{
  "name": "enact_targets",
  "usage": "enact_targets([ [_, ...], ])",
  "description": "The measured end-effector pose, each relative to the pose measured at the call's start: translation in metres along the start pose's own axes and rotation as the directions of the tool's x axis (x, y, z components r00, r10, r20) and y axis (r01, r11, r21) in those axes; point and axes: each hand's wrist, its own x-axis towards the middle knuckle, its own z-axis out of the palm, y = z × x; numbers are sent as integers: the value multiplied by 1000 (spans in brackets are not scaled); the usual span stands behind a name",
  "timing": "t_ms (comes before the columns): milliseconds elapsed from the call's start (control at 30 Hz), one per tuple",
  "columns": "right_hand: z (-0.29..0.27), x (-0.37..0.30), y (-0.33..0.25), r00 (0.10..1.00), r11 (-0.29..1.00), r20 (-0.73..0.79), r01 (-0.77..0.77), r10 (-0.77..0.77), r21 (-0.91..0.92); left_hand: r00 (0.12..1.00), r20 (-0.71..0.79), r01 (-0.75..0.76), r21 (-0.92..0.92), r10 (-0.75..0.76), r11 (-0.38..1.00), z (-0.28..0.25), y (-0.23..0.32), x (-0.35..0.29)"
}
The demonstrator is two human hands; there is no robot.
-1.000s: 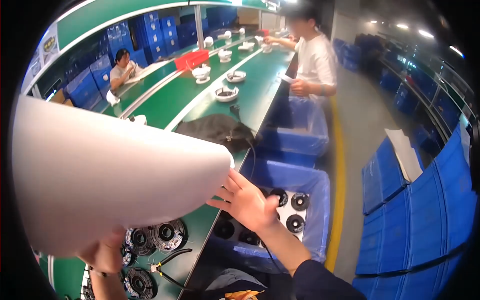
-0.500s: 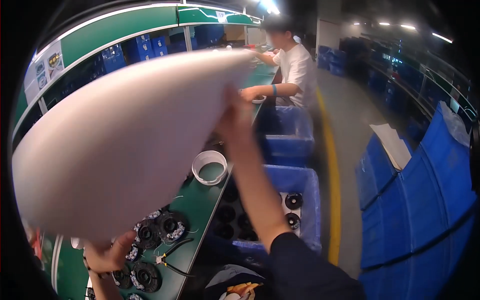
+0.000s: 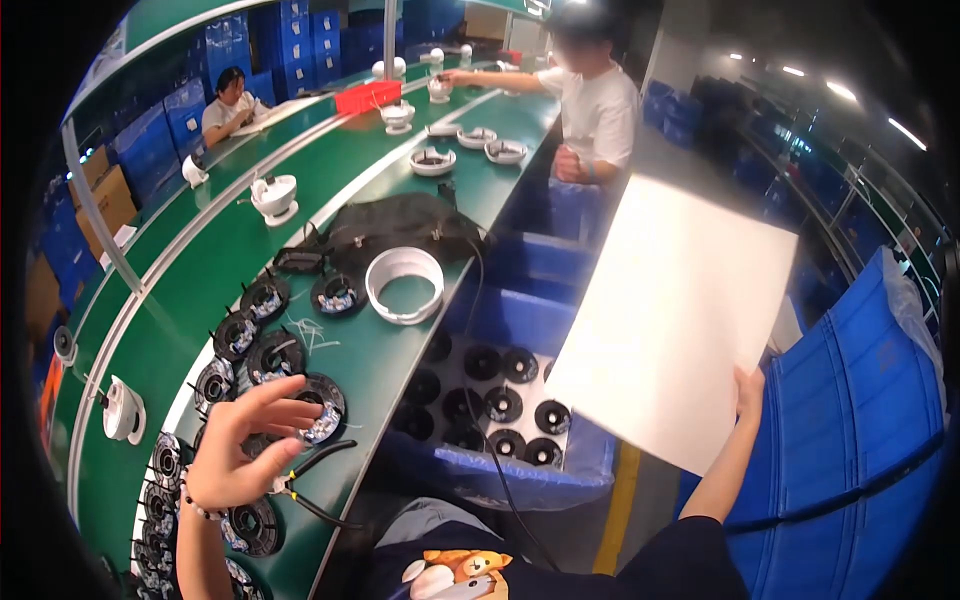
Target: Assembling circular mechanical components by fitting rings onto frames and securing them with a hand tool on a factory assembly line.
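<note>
My right hand (image 3: 748, 393) grips a large white sheet (image 3: 690, 310) by its lower right edge and holds it up over the aisle, beside the blue crates. My left hand (image 3: 245, 440) is raised over the green bench with fingers spread, holding nothing. Beneath and around it lie several round black parts with small circuit boards, among them one black disc part (image 3: 252, 525). A pair of pliers (image 3: 285, 485) with black handles rests near that hand, partly hidden by it. Farther along the bench stands a white ring (image 3: 404, 286).
A blue bin (image 3: 520, 475) of black discs stands beside the bench, and stacked blue crates (image 3: 850, 420) are at right. A dark bag (image 3: 400, 225) lies on the bench. White housings (image 3: 272, 197) sit on the line. One co-worker (image 3: 600, 110) stands ahead; another sits across.
The white sheet has swung from over the bench to the right, above the aisle, in my right hand. My left hand has let go of it. The view has turned somewhat.
</note>
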Motion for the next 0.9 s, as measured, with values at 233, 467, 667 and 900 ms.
enact_targets([
  [233, 21, -10, 58, 984, 938, 169, 5, 58, -348, 986, -39, 162, -56, -164, 985, 7, -13, -5],
  [467, 158, 54, 7, 865, 467, 502, 441, 8, -767, 976, -18, 218, 6, -218, 976, 12, -30, -4],
  [667, 281, 70, 21, 648, 266, 733, 684, 206, -679, 962, -70, 271, 102, -265, 957, 13, -42, -6],
  [900, 364, 55, 54, 542, 366, 818, 734, 191, -572, 914, -147, 400, 165, -379, 901, -2, -53, -21],
])
